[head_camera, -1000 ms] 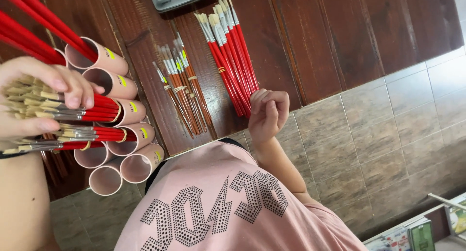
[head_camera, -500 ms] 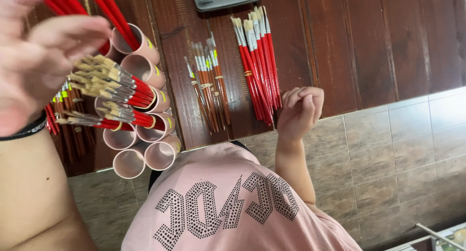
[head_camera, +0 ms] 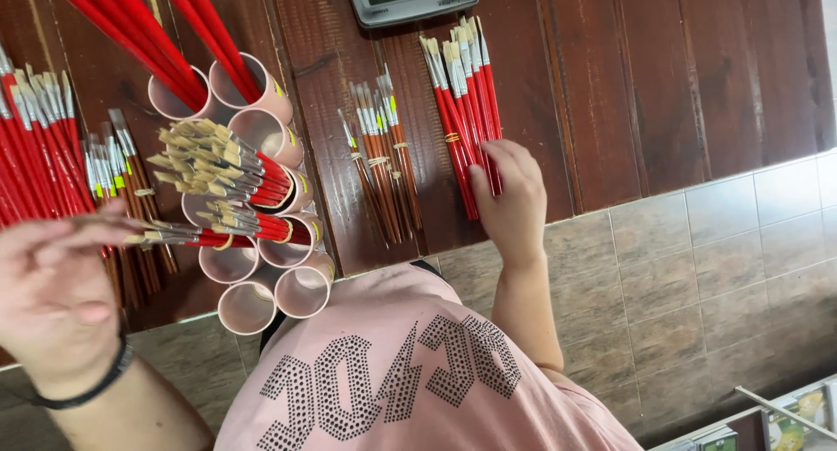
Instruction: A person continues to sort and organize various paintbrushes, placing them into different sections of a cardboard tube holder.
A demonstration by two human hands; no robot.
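A: Head view: our right hand (head_camera: 513,200) rests curled, fingers closed loosely on the lower handles of the red-handled brush bundle (head_camera: 462,111) at one o'clock on the wooden table (head_camera: 680,76).

B: Our left hand (head_camera: 54,296), at nine o'clock, hangs open, gripping nothing, beside the pink tubes (head_camera: 253,224). We judge the brushes light, stiff and slick; grip mid-handle, sparing the bristles.

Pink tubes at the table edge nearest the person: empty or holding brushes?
Empty. The two nearest pink tubes show bare open mouths; tubes further in hold red-handled brushes.
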